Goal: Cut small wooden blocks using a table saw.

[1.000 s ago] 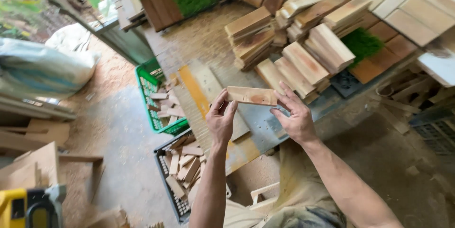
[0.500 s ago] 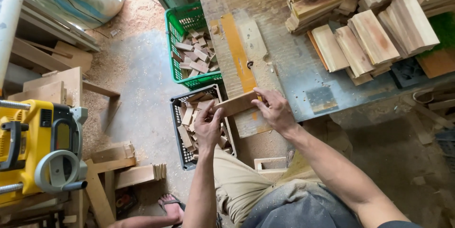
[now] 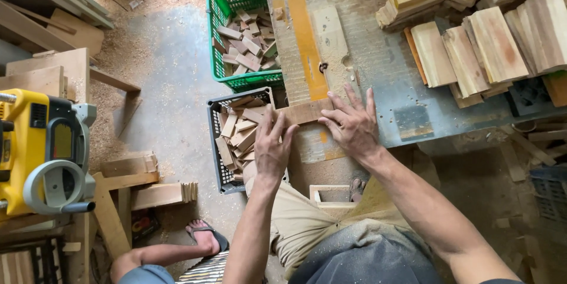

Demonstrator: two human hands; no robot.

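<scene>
A short wooden block (image 3: 302, 111) lies flat at the near end of the saw table (image 3: 378, 65), in line with the orange strip (image 3: 307, 48). My left hand (image 3: 273, 147) presses its left end with spread fingers. My right hand (image 3: 352, 124) rests flat on its right end and on the table. Both hands hold the block down from above.
A black crate (image 3: 216, 142) of wood offcuts sits by my left knee, and a green crate (image 3: 220, 30) of offcuts stands beyond it. Stacks of cut boards (image 3: 484, 42) cover the table's right. A yellow planer (image 3: 35, 154) stands at left. Another person's sandalled foot (image 3: 204, 238) is below.
The block came down from in front of me onto the table's near end. Both hands followed it and now lie flat on it. My view tilted down towards the floor.
</scene>
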